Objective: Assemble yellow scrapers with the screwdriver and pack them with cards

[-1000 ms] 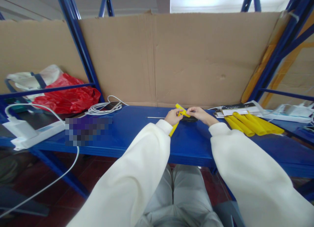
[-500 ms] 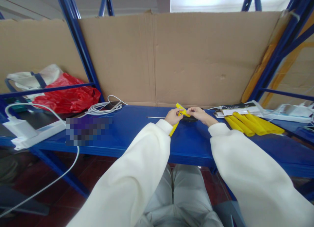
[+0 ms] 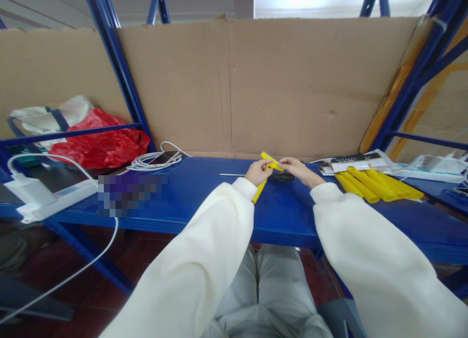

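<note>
A yellow T-shaped plastic tool (image 3: pixel 259 192) is held over the blue tabletop, its handle slanting down toward me and its crosspiece at the top. My left hand (image 3: pixel 257 172) is closed round it near the joint of handle and crosspiece. With fingertips pinched, my right hand (image 3: pixel 295 169) grips the right end of the crosspiece. Beneath the hands lies a screwdriver (image 3: pixel 231 175), its thin metal shaft pointing left and its dark handle partly showing under my right hand. My fingers cover parts of the yellow tool.
Several yellow tubular pieces (image 3: pixel 371 184) lie at the right, beside a white and black box (image 3: pixel 356 161). On the left are a coiled white cable (image 3: pixel 155 161), a power strip (image 3: pixel 69 197) and a red plastic bag (image 3: pixel 104 138). A cardboard panel (image 3: pixel 278 84) stands behind the table.
The yellow tool's crosspiece has tilted slightly and shifted a little left. My right hand's fingers have moved slightly, and more of the dark screwdriver handle shows.
</note>
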A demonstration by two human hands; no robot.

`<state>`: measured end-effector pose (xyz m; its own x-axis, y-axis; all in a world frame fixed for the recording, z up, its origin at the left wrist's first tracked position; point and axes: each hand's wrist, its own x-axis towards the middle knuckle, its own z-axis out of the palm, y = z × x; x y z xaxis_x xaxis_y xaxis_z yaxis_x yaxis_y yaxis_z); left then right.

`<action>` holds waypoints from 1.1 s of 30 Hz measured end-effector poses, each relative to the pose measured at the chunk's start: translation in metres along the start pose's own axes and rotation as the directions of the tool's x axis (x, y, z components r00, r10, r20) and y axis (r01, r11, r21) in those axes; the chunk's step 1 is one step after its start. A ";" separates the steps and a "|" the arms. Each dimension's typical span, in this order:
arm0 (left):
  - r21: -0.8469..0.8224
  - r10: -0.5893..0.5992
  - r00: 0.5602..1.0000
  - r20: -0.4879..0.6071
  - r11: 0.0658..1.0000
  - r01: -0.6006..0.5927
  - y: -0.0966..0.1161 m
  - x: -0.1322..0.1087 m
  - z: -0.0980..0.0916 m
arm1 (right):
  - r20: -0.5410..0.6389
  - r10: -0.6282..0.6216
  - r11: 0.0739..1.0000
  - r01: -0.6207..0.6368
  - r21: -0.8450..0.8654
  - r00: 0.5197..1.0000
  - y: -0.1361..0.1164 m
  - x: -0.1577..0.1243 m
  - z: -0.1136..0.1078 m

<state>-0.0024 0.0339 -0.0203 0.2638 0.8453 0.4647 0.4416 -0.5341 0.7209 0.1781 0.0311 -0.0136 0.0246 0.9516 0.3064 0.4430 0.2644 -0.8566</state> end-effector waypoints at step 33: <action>0.559 0.009 0.966 0.260 0.814 -0.158 0.028 -0.026 -0.009 | -0.043 -0.092 0.993 0.095 0.064 0.995 -0.005 0.000 -0.001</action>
<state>-0.0042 -0.0032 -0.0076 0.4814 0.8154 0.3216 0.7970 -0.5599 0.2265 0.1765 0.0294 -0.0094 0.0221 0.9156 0.4015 0.3855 0.3628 -0.8484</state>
